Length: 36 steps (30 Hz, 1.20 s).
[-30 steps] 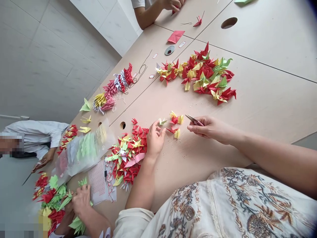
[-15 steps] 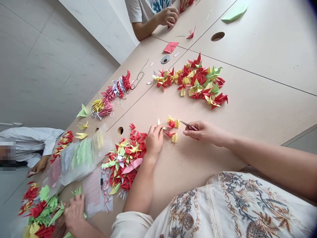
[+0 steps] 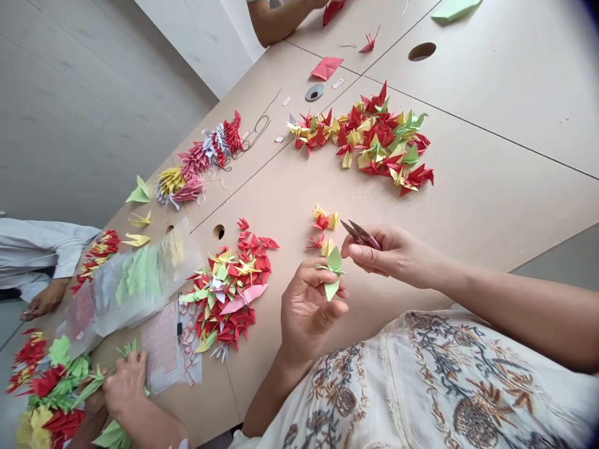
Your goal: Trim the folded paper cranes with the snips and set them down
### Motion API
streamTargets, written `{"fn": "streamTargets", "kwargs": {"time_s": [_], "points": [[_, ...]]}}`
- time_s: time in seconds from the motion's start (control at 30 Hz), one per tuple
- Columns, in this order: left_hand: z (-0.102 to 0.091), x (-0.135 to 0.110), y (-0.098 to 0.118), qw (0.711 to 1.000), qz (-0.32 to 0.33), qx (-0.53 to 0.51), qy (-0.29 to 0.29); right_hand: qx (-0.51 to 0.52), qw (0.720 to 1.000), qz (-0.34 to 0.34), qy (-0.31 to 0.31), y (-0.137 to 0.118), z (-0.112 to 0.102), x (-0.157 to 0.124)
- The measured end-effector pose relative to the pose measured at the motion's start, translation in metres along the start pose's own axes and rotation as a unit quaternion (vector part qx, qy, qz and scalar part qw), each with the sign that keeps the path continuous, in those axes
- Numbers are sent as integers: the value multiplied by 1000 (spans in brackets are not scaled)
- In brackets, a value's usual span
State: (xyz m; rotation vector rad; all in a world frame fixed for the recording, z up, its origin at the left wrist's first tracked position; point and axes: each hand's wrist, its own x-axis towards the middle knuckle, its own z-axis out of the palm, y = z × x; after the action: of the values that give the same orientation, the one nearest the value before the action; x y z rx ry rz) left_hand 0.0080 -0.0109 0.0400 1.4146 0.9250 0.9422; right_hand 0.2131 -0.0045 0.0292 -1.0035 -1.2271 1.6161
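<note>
Scissors (image 3: 367,238) sit gripped in the right hand (image 3: 390,252), blades slightly parted and pointing away from the palm, as I log it from the remote station. I read the left hand (image 3: 306,305) as holding a green paper crane (image 3: 333,263) in its fingers, raised off the table (image 3: 491,206) near the scissors, with a few red and yellow cranes (image 3: 321,222) just beyond and a larger mixed heap (image 3: 244,318) to its left.

The right hand (image 3: 397,257) hides much of the small pink-handled metal scissors (image 3: 359,233); the left hand (image 3: 306,305) covers part of the light green folded-paper crane (image 3: 334,264). At the far side, a co-worker's bare arm (image 3: 279,24) is cut off by the view's edge.
</note>
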Motion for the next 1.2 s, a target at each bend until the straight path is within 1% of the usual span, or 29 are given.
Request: {"fn": "streamTargets", "kwargs": {"time_s": [0.07, 0.13, 0.23, 0.33, 0.43, 0.53, 0.67, 0.87, 0.97, 1.07, 1.2], "points": [[6, -5, 4, 999, 2, -36, -31, 11, 1000, -9, -20, -11, 6, -4], [8, -6, 8, 997, 7, -56, -58, 18, 1000, -17, -16, -18, 11, -8], [8, -7, 12, 996, -1, -60, -63, 19, 999, -23, 11, -26, 14, -12], [7, -9, 12, 995, -26, -75, -63, 10, 999, -23, 26, -30, 17, -14], [4, -10, 6, 991, -50, -120, -41, -4, 999, -16, 32, -33, 21, -15], [1, -10, -3, 987, -59, -147, -17, -22, 999, -13, 39, -33, 26, -15], [-1, -7, -10, 987, -66, -145, -8, -51, 997, -18, 47, -28, 29, -14], [1, -7, -11, 988, -58, -139, 27, -106, 992, -15, 65, -20, 31, -14], [1, -9, -10, 988, -65, -130, 48, -93, 994, -2, 56, -19, 31, -11], [1, -10, -8, 987, -73, -126, 62, -44, 999, 14, 25, -21, 30, -8], [1, -11, -5, 983, -79, -159, 54, 26, 998, 43, -27, -22, 29, -5]]}}
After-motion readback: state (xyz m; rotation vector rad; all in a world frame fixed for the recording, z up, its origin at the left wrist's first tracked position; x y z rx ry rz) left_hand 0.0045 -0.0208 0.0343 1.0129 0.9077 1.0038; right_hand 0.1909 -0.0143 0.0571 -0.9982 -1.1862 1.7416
